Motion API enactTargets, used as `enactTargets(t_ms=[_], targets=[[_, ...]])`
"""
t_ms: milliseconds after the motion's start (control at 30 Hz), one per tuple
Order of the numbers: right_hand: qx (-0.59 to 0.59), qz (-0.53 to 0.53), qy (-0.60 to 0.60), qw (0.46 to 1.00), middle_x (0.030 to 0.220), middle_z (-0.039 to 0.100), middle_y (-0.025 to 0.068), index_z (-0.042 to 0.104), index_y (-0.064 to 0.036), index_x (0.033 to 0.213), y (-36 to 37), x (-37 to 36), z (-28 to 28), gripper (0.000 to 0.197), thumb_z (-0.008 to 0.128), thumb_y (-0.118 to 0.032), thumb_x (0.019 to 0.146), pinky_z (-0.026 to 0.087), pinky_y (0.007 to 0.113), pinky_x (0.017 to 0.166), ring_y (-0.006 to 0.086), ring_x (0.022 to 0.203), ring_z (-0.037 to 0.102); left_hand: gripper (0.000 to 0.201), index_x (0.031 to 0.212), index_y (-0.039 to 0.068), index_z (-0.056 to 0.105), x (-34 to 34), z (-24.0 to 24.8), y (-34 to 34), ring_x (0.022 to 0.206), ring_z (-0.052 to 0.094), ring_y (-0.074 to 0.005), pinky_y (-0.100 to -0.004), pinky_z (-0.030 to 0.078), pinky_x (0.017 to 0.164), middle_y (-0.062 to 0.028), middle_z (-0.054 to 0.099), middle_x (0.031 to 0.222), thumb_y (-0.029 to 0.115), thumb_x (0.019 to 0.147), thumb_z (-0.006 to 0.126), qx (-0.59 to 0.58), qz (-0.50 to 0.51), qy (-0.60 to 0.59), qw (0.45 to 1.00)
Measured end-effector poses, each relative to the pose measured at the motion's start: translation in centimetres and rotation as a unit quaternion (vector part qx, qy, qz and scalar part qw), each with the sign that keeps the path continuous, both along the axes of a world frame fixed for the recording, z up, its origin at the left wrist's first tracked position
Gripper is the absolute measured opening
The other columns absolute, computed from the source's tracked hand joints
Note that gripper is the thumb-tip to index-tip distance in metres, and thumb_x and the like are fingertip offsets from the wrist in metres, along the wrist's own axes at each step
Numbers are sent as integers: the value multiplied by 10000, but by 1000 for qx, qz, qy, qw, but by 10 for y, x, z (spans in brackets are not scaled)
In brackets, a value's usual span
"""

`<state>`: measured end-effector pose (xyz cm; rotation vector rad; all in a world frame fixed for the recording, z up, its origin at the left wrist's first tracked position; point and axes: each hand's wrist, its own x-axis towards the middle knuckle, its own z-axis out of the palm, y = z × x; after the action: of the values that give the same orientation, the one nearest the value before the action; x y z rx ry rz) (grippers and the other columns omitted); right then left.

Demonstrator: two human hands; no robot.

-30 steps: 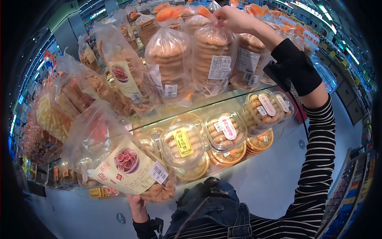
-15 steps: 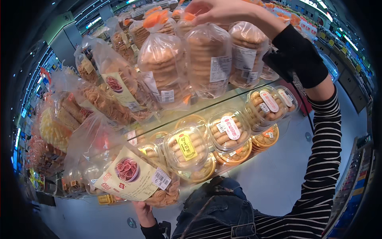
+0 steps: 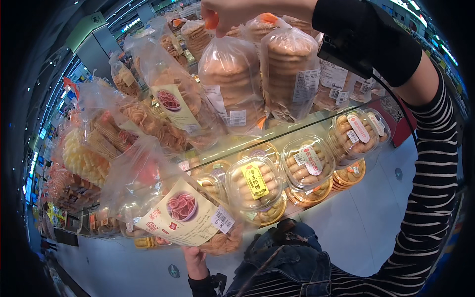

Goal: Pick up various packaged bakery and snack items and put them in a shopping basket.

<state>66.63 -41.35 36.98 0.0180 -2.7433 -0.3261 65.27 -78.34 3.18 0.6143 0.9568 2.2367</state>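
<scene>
My left hand (image 3: pixel 195 258) supports a clear plastic bag of curled brown snacks (image 3: pixel 220 241) from beneath; its fingers are mostly hidden behind the bag. A cream label with a bowl picture and a white barcode sticker face up on the bag. At the top, my right hand (image 3: pixel 236 14) is closed on the orange-tied neck of a clear bag of stacked round biscuits (image 3: pixel 230 74). That bag stands upright on the shelf, right beside a second bag of stacked biscuits (image 3: pixel 291 69). Part of my right hand is cut off by the upper edge.
Clear tubs of finger-shaped pastries (image 3: pixel 254 185) line the lower front ledge, stacked on round orange-rimmed tubs (image 3: pixel 350 171). A glass edge (image 3: pixel 277 132) runs between them and the bags. Further snack bags (image 3: pixel 84 161) crowd the left. Pale floor (image 3: pixel 366 208) lies at the right.
My right hand has moved left across the bag tops and closed on the orange tie of the stacked-biscuit bag. The view has shifted, so the shelf sits further right. My left hand keeps its bag.
</scene>
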Motion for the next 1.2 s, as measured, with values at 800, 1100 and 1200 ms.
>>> enactTargets(t_ms=[800, 1100, 1200], targets=[[35, -72, -77, 994, 582, 595, 101, 637, -30, 636, 66, -94, 18, 66, 628, -87, 604, 442, 323, 443, 196, 516, 576, 824, 1193, -34, 279, -11, -27, -11, 864, 556, -268, -323, 526, 630, -181, 457, 1098, 293, 582, 725, -29, 76, 14, 997], [16, -158, -7, 987, 588, 596, 108, 636, -26, 630, 60, -97, 19, 89, 648, -98, 580, 452, 339, 474, 227, 544, 587, 919, 1207, -44, 260, -10, -17, -10, 1016, 479, -254, -366, 408, 864, -163, 432, 1149, 314, 531, 768, -40, 112, 7, 993], [77, -159, -17, 984, 633, 600, 132, 632, -18, 655, 67, -101, 14, 120, 646, -108, 577, 458, 348, 507, 256, 590, 592, 908, 1204, -44, 268, -10, -15, -9, 1011, 481, -256, -366, 409, 862, -163, 441, 1139, 307, 531, 769, -42, 115, 8, 992]])
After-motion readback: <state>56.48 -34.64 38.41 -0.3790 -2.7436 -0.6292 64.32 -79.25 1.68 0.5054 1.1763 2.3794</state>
